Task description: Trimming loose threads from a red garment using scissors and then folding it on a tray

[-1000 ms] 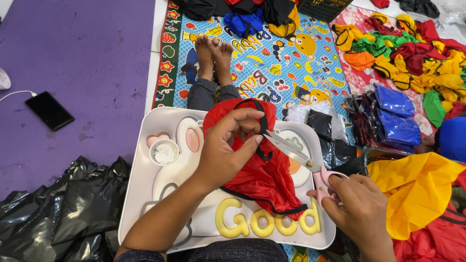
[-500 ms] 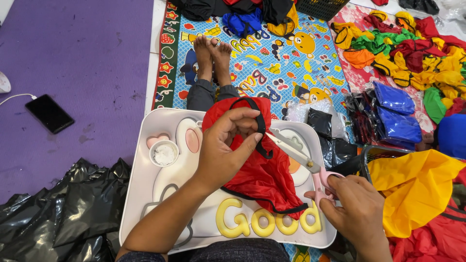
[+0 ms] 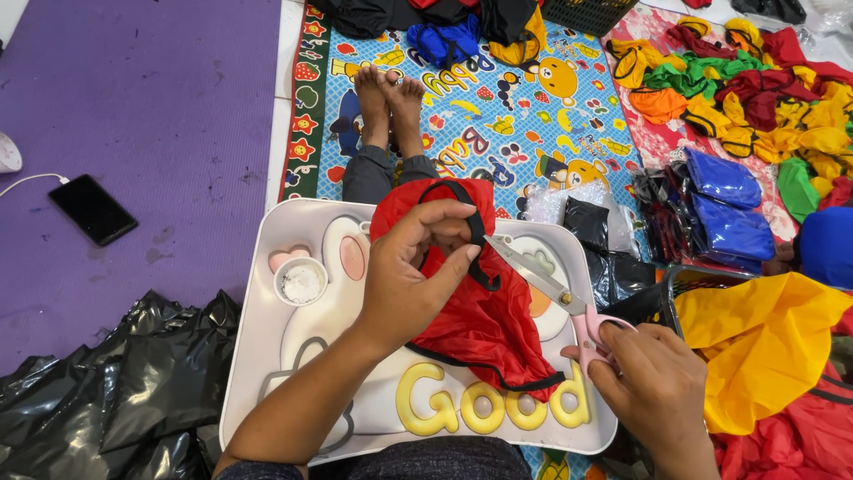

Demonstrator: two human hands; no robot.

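Trimming looks barely begun: a red pouch (image 3: 475, 302) is pinched by its black strap in the left hand (image 3: 418, 267) over the tray (image 3: 267, 293), while scissors (image 3: 555, 289) are gripped at 4 o'clock by the right hand (image 3: 653, 387), blades open and uncut.

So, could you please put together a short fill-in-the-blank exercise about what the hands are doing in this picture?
1. The left hand pinches a red fabric piece edged with a trim of the colour ____.
2. The right hand holds scissors whose handles are ____.
3. The work lies on a white tray with raised letters coloured ____.
4. A small round cup sits on the tray on the ____ side of the left hand.

Missing words: black; pink; yellow; left
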